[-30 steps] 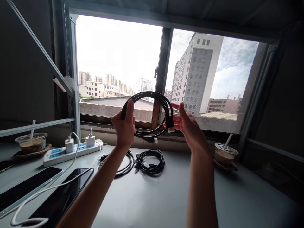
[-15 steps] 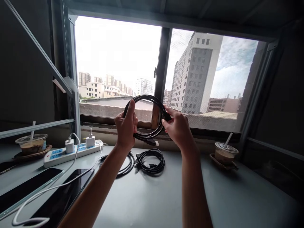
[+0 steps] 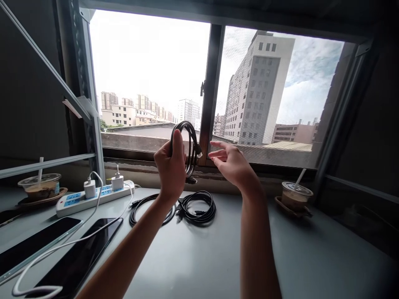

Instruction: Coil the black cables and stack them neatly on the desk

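Observation:
A coiled black cable [image 3: 191, 162] is raised above the table in front of the window, its loops turned partly edge-on. My left hand [image 3: 172, 166] is closed around the coil's left side, thumb up. A plug end with a pale tip shows at the right of the loops. My right hand [image 3: 232, 162] hovers to the right of the coil, apart from it, fingers spread and holding nothing. Below lie two more coiled black cables on the table: one coil [image 3: 202, 207] in the middle, and another coil [image 3: 134, 212] partly hidden by my left forearm.
A white power strip [image 3: 77, 205] with two plugged-in chargers stands at the left. Two phones, one phone [image 3: 40, 245] and another phone [image 3: 84, 257], lie in front, crossed by a white cord. Lidded drink cups stand far left [image 3: 39, 187] and right [image 3: 296, 195].
My right hand has let go of the cable coil and moved slightly off to the right. In my left hand the coil has turned, now looking narrower. The view has tilted slightly.

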`<state>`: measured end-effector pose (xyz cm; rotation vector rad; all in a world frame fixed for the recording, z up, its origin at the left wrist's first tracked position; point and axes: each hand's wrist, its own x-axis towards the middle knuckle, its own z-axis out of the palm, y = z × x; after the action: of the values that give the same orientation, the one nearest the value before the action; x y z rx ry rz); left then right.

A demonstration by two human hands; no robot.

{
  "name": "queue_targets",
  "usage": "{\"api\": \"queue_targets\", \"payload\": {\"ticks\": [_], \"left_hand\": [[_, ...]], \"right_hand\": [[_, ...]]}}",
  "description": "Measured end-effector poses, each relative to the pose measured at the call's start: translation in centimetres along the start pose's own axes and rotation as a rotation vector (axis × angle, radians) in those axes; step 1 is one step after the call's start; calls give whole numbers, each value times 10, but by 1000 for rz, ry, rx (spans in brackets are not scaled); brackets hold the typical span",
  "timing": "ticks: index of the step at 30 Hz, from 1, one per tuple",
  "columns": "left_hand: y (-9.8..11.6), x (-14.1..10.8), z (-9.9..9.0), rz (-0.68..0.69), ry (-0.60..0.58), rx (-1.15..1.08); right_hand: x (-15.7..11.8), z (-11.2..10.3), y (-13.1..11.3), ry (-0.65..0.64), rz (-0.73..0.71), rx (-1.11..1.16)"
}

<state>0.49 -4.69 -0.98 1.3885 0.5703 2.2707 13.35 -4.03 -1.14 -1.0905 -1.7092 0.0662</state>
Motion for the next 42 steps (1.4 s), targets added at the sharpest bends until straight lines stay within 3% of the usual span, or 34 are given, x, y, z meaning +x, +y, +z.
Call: {"api": "queue_targets", "payload": {"ticks": [3, 8, 19, 22, 27, 29, 31, 35, 38, 42], "left_hand": [[7, -7, 3, 19, -93, 13], [13, -11, 6, -125, -240, -133], [10, -12, 9, -164, -280, -185], [10, -13, 10, -99, -327, -22], [0, -4, -1, 110, -364, 566], [-6, 1, -5, 123, -371, 787], [-14, 5, -9, -18, -466, 955], [-38, 16, -18, -515, -833, 1182], [-57, 24, -29, -696, -921, 1340], [-77, 28, -41, -877, -1015, 1392]], "right_hand": [[-2, 2, -6, 58, -22, 16], [9, 12, -4, 165, -65, 18], [12, 8, -11, 298, 69, -224], [15, 11, -6, 263, 146, -224], [18, 3, 7, 252, 291, -219], [18, -2, 11, 238, 354, -241], [19, -3, 16, 145, 443, -299], [21, 10, 32, -244, 639, -362], [22, 28, 45, -457, 682, -331], [24, 50, 59, -737, 772, -343]]}}
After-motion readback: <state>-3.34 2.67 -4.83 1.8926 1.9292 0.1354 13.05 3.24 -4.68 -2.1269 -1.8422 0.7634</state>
